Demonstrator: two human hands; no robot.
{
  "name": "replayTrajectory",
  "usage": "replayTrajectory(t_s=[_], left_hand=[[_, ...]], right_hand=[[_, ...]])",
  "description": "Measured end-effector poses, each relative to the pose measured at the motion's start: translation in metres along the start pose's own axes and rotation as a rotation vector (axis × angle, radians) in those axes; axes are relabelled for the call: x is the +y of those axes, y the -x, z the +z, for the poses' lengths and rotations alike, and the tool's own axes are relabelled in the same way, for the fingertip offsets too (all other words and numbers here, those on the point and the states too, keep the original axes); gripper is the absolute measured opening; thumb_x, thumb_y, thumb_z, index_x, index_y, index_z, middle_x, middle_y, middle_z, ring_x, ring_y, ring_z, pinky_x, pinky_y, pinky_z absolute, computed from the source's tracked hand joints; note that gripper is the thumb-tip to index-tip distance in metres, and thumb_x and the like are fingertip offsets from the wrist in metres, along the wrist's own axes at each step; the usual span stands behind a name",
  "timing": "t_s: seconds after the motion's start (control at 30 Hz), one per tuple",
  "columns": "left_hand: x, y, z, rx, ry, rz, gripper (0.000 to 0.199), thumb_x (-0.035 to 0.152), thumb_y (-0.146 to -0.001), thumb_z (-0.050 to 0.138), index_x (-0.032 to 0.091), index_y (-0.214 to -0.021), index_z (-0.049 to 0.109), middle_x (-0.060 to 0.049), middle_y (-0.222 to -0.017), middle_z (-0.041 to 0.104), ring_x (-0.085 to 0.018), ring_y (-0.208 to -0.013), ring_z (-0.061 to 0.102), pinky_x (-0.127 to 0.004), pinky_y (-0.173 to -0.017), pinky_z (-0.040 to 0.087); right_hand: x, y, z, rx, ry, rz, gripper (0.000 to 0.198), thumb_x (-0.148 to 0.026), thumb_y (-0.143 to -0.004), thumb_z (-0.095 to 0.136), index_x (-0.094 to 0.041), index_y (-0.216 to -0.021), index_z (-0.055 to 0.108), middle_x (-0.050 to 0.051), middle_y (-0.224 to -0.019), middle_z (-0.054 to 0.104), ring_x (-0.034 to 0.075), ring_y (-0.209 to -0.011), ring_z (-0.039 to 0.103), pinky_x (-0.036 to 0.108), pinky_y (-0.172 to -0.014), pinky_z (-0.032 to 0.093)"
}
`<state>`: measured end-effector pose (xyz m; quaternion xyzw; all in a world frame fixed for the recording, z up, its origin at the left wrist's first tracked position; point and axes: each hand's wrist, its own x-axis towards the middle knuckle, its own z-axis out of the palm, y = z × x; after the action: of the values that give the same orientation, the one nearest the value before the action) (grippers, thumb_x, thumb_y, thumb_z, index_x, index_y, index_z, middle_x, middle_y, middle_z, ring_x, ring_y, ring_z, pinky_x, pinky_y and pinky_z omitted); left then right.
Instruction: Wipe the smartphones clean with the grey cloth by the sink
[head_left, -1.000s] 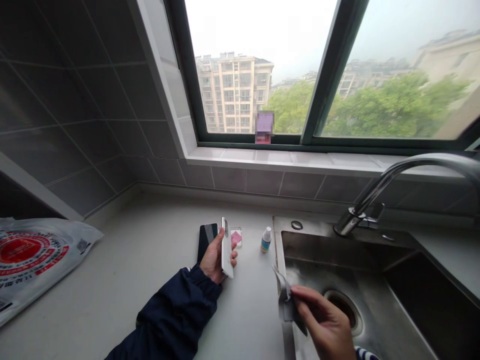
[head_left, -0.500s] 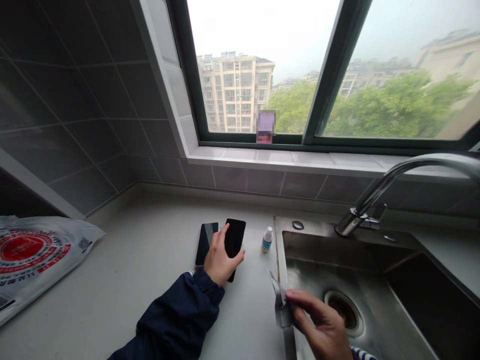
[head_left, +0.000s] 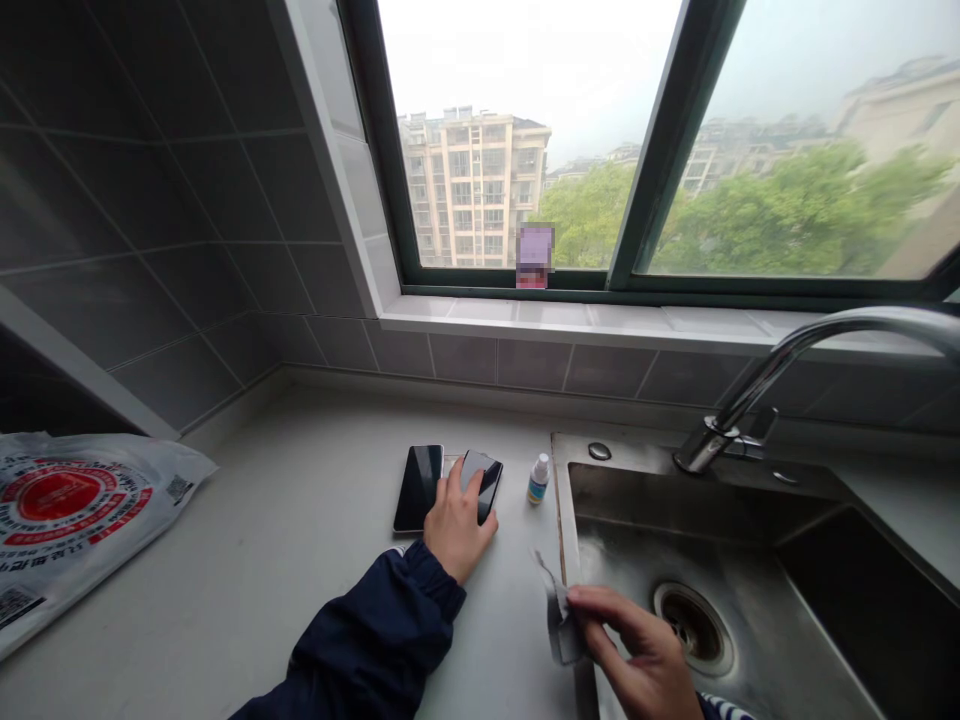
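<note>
Two dark smartphones lie side by side on the white counter. My left hand (head_left: pixel 459 525) is over the right smartphone (head_left: pixel 490 484), its fingers across the phone's top and left side and its thumb at the right edge. Just left of it, the other smartphone (head_left: pixel 417 490) lies flat, screen up, near my fingers. Pinched between the thumb and fingers of my right hand (head_left: pixel 637 640) is a thin grey cloth (head_left: pixel 564 630), hanging by the sink's left edge. A small white-capped bottle (head_left: pixel 538 480) stands upright between the phones and the sink.
A steel sink (head_left: pixel 565 520) with a chrome faucet (head_left: pixel 739 420) takes up the right side. On the left, a white plastic bag (head_left: pixel 97 490) with red print lies on the counter (head_left: pixel 300 560). Tiled wall and a window ledge (head_left: pixel 495 312) run along the back.
The right smartphone has been lowered from a raised, tilted pose to lie flatter beside the other. My left hand shifted slightly right with it. The right hand's grip on the cloth is unchanged.
</note>
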<state>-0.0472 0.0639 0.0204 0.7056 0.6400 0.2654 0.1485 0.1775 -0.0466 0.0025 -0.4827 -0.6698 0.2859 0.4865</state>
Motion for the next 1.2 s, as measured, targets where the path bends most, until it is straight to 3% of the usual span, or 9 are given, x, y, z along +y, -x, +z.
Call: replayTrajectory(t_s=[0.37,0.57,0.7,0.77,0.87,0.97,1.07,1.2], left_hand=[[-0.001,0.001,0.006,0.014,0.067,0.007,0.065,0.058,-0.080,0.052,0.024,-0.135,0.048,-0.015,-0.148,0.036,-0.039,-0.130,0.035,-0.051,-0.105,0.031],[-0.005,0.003,0.003,0.019,-0.014,0.039,0.061,0.056,-0.085,0.045,0.023,-0.137,0.046,-0.014,-0.147,0.041,-0.037,-0.131,0.034,-0.052,-0.104,0.030],[-0.014,-0.003,-0.007,0.084,-0.096,0.127,0.047,0.041,-0.092,0.036,0.026,-0.135,0.048,-0.008,-0.139,0.051,-0.033,-0.132,0.034,-0.047,-0.103,0.033],[-0.021,-0.007,-0.013,0.132,-0.190,0.092,0.046,0.034,-0.093,0.033,0.026,-0.135,0.048,-0.008,-0.140,0.050,-0.031,-0.136,0.030,-0.046,-0.106,0.031],[-0.034,-0.013,-0.019,0.156,-0.379,-0.074,0.051,0.036,-0.090,0.039,0.021,-0.139,0.042,-0.014,-0.146,0.040,-0.036,-0.138,0.027,-0.051,-0.105,0.031],[-0.044,-0.016,-0.022,0.083,-0.436,-0.189,0.063,0.045,-0.088,0.042,0.020,-0.145,0.030,-0.019,-0.147,0.035,-0.038,-0.124,0.043,-0.051,-0.090,0.044],[-0.050,-0.018,-0.026,0.057,-0.414,-0.167,0.066,0.045,-0.088,0.042,0.024,-0.147,0.023,-0.018,-0.144,0.036,-0.034,-0.111,0.052,-0.044,-0.082,0.048],[-0.054,-0.021,-0.031,0.059,-0.335,-0.153,0.072,0.041,-0.082,0.050,0.026,-0.146,0.021,-0.015,-0.141,0.036,-0.032,-0.110,0.051,-0.040,-0.085,0.047]], right_hand=[[-0.006,-0.003,0.002,-0.023,0.000,0.008,0.018,-0.031,-0.088,0.061,-0.021,-0.090,0.075,0.008,-0.090,0.075,0.023,-0.085,0.073,0.027,-0.079,0.058],[-0.006,-0.003,0.002,-0.018,0.008,0.010,0.019,-0.033,-0.087,0.061,-0.021,-0.089,0.076,0.009,-0.089,0.075,0.023,-0.083,0.073,0.026,-0.078,0.059],[-0.006,-0.004,0.002,-0.027,0.005,0.007,0.018,-0.032,-0.088,0.061,-0.021,-0.090,0.076,0.008,-0.090,0.075,0.022,-0.085,0.073,0.026,-0.079,0.058],[-0.006,-0.004,0.001,-0.036,0.008,0.010,0.017,-0.031,-0.088,0.061,-0.022,-0.090,0.075,0.008,-0.091,0.075,0.022,-0.086,0.073,0.026,-0.080,0.058],[-0.007,-0.004,0.001,-0.040,0.011,0.012,0.018,-0.031,-0.088,0.061,-0.022,-0.090,0.075,0.008,-0.091,0.075,0.023,-0.085,0.072,0.026,-0.079,0.058],[-0.006,-0.003,0.002,-0.045,0.009,0.010,0.018,-0.031,-0.088,0.060,-0.022,-0.090,0.075,0.008,-0.091,0.075,0.023,-0.086,0.072,0.027,-0.079,0.058],[-0.003,-0.002,0.002,-0.055,0.005,0.005,0.017,-0.030,-0.088,0.060,-0.022,-0.092,0.075,0.008,-0.093,0.075,0.023,-0.087,0.072,0.027,-0.081,0.058],[-0.002,-0.002,0.002,-0.074,0.002,0.004,0.016,-0.027,-0.089,0.060,-0.022,-0.094,0.074,0.007,-0.094,0.074,0.022,-0.089,0.072,0.026,-0.082,0.057]])
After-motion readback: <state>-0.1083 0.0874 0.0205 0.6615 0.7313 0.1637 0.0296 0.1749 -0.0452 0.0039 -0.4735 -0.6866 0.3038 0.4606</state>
